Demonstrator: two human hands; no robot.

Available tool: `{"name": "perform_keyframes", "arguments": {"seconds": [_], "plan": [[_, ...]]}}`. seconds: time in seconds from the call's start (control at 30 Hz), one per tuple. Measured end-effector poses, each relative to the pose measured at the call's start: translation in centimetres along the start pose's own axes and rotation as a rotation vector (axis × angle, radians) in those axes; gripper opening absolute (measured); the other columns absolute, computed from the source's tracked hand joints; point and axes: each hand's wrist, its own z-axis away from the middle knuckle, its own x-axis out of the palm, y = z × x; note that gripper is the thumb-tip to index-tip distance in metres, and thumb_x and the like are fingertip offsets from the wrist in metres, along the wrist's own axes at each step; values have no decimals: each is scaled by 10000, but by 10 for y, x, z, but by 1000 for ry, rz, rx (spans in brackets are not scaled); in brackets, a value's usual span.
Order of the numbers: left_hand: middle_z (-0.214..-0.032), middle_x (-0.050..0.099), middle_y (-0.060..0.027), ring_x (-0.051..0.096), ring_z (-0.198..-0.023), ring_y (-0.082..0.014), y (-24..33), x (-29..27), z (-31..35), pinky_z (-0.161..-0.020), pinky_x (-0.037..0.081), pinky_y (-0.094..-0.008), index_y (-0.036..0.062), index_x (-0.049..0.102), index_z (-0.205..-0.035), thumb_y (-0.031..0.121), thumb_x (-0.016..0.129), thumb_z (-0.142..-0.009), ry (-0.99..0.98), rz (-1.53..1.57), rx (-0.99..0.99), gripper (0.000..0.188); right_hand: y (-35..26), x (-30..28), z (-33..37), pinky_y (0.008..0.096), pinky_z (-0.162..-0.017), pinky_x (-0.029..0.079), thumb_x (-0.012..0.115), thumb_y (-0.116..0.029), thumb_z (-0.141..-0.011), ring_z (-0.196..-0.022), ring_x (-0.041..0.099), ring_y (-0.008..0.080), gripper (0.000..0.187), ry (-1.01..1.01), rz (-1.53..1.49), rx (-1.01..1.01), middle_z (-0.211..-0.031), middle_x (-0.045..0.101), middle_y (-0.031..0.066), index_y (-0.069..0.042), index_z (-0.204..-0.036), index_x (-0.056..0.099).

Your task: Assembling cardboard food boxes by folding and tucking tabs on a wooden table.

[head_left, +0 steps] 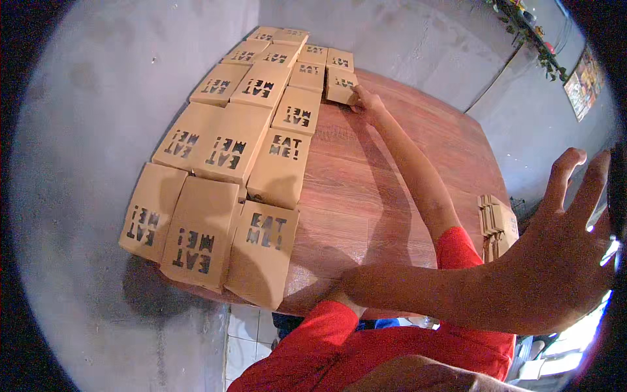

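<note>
Out at the far side of the table, my right hand [367,101] grips the right edge of a small brown cardboard box [341,87]. Dark stencilled letters mark the top of this box. It sits just right of the rows of similar boxes [219,137], at their far end. My left arm crosses in front of my body toward the right. Raised close to the camera, my left hand [555,261] has its fingers apart and nothing visible in them; the picture's dark rim cuts off some fingertips.
Several stencilled brown boxes stand in rows along the left of the reddish wooden table [346,189], against a grey wall [85,163]. A stack of brown cardboard pieces [496,225] lies at the right edge. A shelf with trailing leaves [532,39] hangs at the upper right.
</note>
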Motion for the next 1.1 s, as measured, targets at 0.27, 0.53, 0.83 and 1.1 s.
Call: {"name": "perform_keyframes", "arguments": {"seconds": [0.27,0.53,0.83,1.1], "plan": [[-1290,442,-308,392,-1221,-540,6,9,-2,-952,301,-697,-6,650,-968,171,695,-738,-3,59,-2,293,4,-13,-22,376,-517,493,714,-321,-887,-633,633,205,394,131,151,-92,-779,672,132,70,-873,668],[-1291,441,-308,392,-1220,-540,-6,5,0,-952,300,-696,-6,651,-951,172,698,-732,-30,13,-6,286,41,24,-29,366,-661,561,726,-541,-816,-737,704,246,629,72,290,-171,-881,723,162,71,-960,719],[-1293,440,-308,392,-1218,-541,5,6,1,-952,300,-695,-6,652,-932,173,701,-724,-55,80,24,278,52,-11,-84,405,-813,566,701,-610,-788,-860,742,290,645,206,604,-230,-871,745,189,14,-943,754],[-1282,444,-304,396,-1210,-538,4,5,0,-946,303,-691,-5,652,-904,177,704,-710,-50,75,34,271,28,10,-29,360,-787,572,668,-610,-828,-845,744,255,633,173,559,-199,-883,747,162,-17,-1037,745]]}}
